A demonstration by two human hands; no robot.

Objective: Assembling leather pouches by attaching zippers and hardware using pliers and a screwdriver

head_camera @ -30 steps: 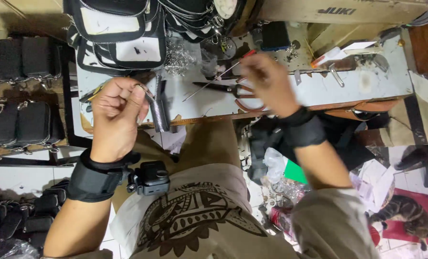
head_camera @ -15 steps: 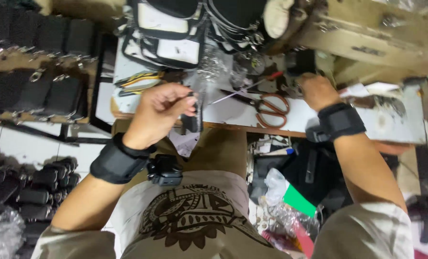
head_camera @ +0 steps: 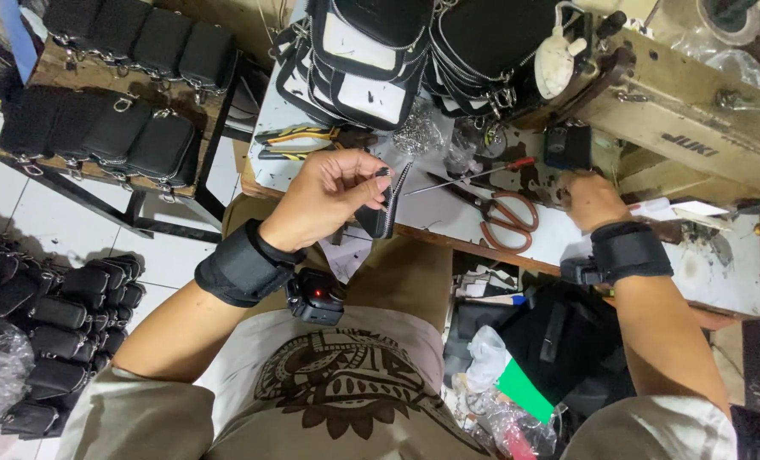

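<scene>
My left hand (head_camera: 333, 198) is raised over the white work table (head_camera: 567, 243), fingers pinched on a small black zipper piece (head_camera: 386, 204) that hangs down from the fingertips. My right hand (head_camera: 591, 198) reaches toward the base of the sewing machine (head_camera: 686, 94), fingers down on the table beside a small black box (head_camera: 567, 146); what it holds, if anything, is hidden. Red-handled scissors (head_camera: 503, 220) lie between the two hands. Both wrists wear black bands.
Black and white pouches (head_camera: 358, 60) are piled at the table's far side. Yellow-handled pliers (head_camera: 299, 136) and a red screwdriver (head_camera: 473, 175) lie nearby. Black pouches fill a rack (head_camera: 116, 119) at left and the floor (head_camera: 48, 332). Bags and plastic sit under the table.
The view has shifted left and down. My right hand moved from the scissors toward the sewing machine's base. My left hand stays raised with the zipper piece.
</scene>
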